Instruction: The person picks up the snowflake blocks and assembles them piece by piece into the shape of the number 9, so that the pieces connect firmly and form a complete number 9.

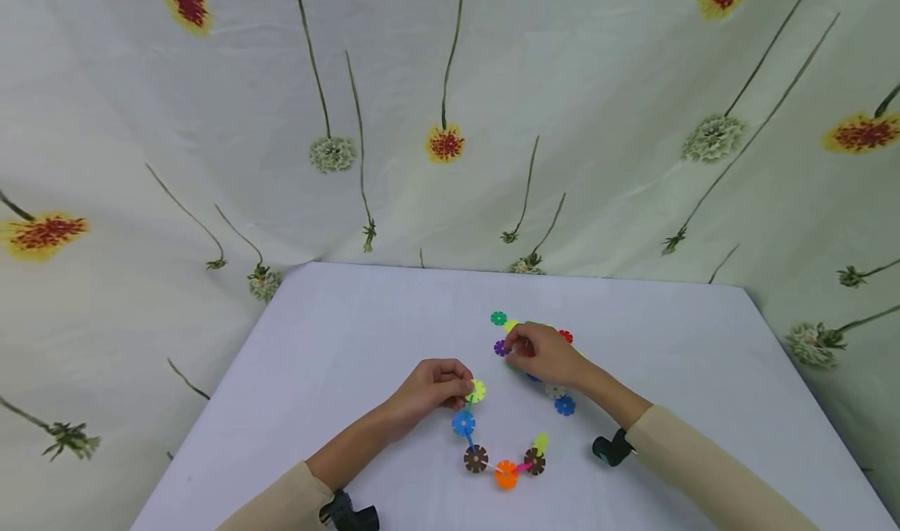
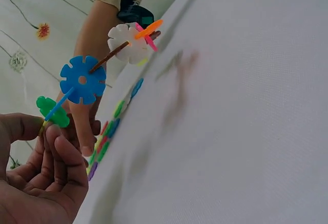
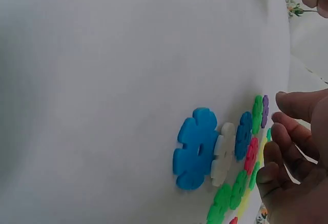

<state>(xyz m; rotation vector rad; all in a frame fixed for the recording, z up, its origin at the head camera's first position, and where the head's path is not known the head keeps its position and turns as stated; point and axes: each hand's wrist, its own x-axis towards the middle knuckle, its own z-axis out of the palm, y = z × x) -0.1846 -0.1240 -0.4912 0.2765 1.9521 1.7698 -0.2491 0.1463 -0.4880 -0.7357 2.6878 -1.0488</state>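
In the head view my left hand (image 1: 430, 392) pinches a yellow notched disc (image 1: 479, 391) between thumb and fingers. From it runs a curved chain of interlocked notched plastic discs: a blue disc (image 1: 463, 423), a brown one, an orange disc (image 1: 505, 476), another brown and a yellow-green one at the far end. The left wrist view shows the chain raised over the table, its blue disc (image 2: 92, 85) near the pinching fingertips. My right hand (image 1: 548, 355) hovers at the loose discs, fingers loosely bent by a purple disc (image 1: 501, 348); nothing shows between thumb and fingers.
Loose discs lie grouped beneath and around my right hand, among them a green disc (image 1: 498, 318), a red disc (image 1: 566, 336) and a blue disc (image 1: 565, 405). They rest on a white-covered table (image 1: 366, 312). Behind it hangs a flower-patterned cloth (image 1: 598, 86).
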